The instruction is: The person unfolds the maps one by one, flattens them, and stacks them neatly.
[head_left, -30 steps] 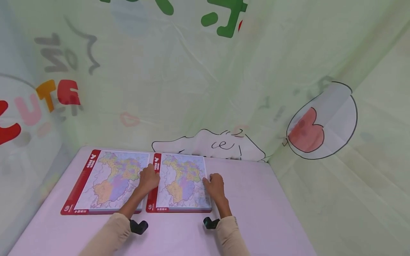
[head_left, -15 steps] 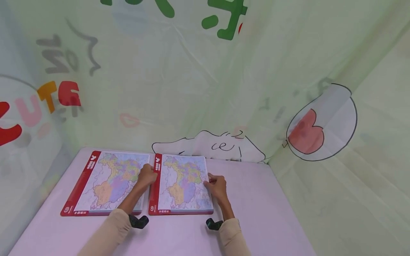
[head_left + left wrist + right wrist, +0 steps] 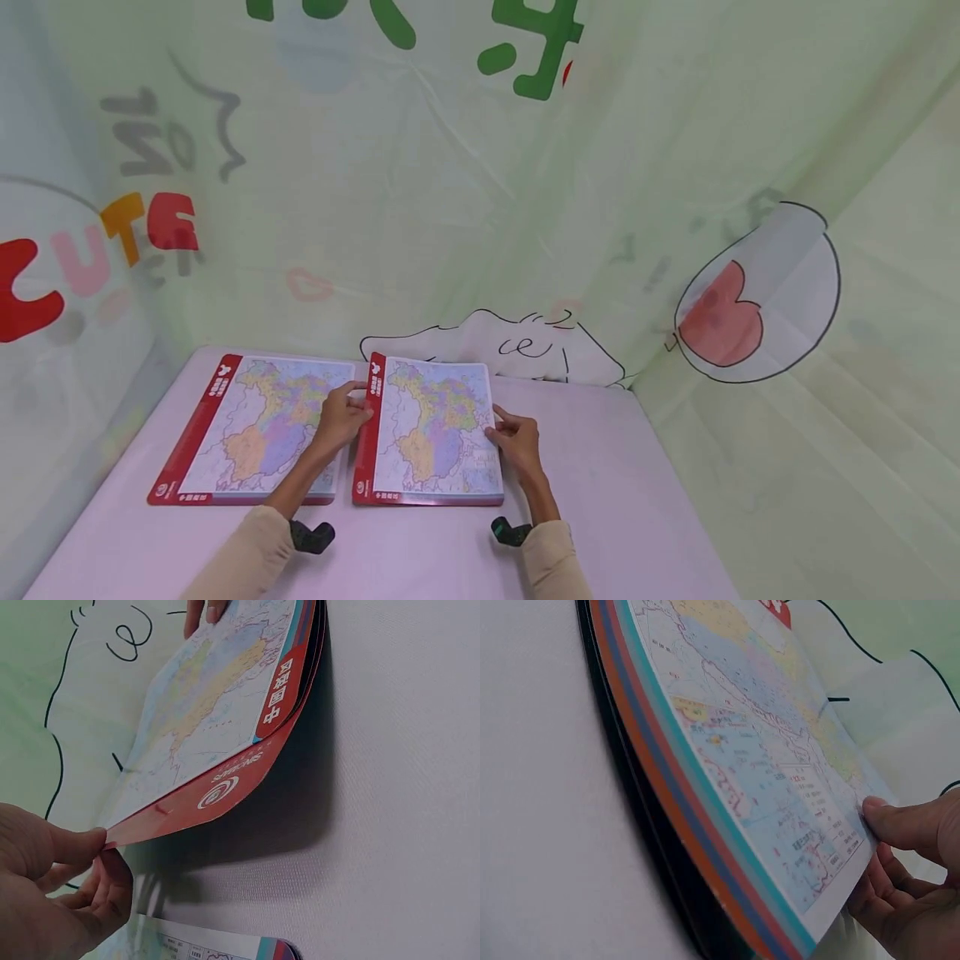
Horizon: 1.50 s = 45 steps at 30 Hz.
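Two layered maps with red left margins are in the head view. My left hand (image 3: 341,418) pinches the red left edge of the right-hand map (image 3: 435,429) between thumb and fingers. On its opposite edge, my right hand (image 3: 517,442) grips with the thumb on top and fingers underneath. The left wrist view shows the held map's red strip (image 3: 217,791) bent and raised off the surface, with a shadow below. Coloured bands, teal, red, blue and orange, run along the map's layered edge (image 3: 705,866) in the right wrist view.
The left-hand map (image 3: 270,433) lies flat on the pale table (image 3: 615,500), close beside the held one and partly under my left forearm. Pale green printed cloth (image 3: 420,208) surrounds the table at the back and sides. A dark wrist device (image 3: 311,537) sits on each wrist.
The right-hand map has shifted slightly right and come up off the table between both hands. My left fingers have moved from lying over its edge to pinching it. The left-hand map stays put.
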Tool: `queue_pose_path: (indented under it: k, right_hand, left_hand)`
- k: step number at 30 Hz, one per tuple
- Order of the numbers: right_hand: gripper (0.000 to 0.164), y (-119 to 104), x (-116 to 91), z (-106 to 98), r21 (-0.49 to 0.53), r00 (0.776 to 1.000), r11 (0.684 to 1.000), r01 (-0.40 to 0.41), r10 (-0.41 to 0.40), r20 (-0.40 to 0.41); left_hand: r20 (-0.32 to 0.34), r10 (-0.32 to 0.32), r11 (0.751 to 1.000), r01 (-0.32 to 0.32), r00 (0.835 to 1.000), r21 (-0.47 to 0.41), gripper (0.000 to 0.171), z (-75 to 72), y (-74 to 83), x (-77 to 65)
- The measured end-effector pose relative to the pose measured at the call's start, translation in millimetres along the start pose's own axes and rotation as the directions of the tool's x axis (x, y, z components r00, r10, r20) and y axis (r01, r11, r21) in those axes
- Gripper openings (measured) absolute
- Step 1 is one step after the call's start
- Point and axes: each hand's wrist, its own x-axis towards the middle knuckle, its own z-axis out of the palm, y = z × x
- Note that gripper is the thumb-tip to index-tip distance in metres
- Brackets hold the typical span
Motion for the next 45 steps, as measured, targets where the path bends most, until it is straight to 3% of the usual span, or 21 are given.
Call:
queue_pose_path:
  k: [5,12,22,27,33,40,45]
  right_hand:
    - [0.046,6.2,3.8,-0.3,-0.006,1.0,1.0,-0.02,0.02,0.008]
    - [0.047,8.2,9.5,-3.6,0.012,1.0,1.0,0.005,-0.005,-0.003]
    - [0.047,-20.6,2.1,-21.6,0.011,0.995,1.0,-0.028,0.029,-0.094]
    - [0.046,-24.4,3.3,-33.0,-0.026,0.987,0.998,-0.054,0.049,-0.152]
    - [0.047,-11.6,13.9,-47.5,-0.09,0.977,0.991,-0.095,0.075,-0.2]
    - [0.047,-7.0,17.2,-65.2,-0.116,0.96,0.985,-0.131,0.097,-0.264]
    - [0.048,-1.7,19.2,-72.4,-0.135,0.946,0.98,-0.143,0.095,-0.31]
  left_hand:
    - [-0.002,0.014,1.0,-0.014,1.0,-0.025,0.051,-5.0,-2.8,-0.8]
    - [-0.01,0.045,0.999,-0.045,0.999,-0.018,0.053,-12.5,5.8,-2.6]
    - [0.001,0.088,0.995,-0.088,0.996,0.051,0.055,-28.1,16.4,-4.0]
    - [-0.024,0.101,0.992,-0.099,0.995,0.075,0.055,-42.0,18.4,-4.3]
    - [-0.035,0.091,0.989,-0.086,0.995,0.118,0.056,-59.8,15.6,-4.8]
    - [-0.026,0.079,0.977,-0.072,0.997,0.203,0.056,-87.1,9.1,-1.8]
    - [-0.06,0.09,0.964,-0.072,0.994,0.256,0.055,-111.1,5.6,0.0]
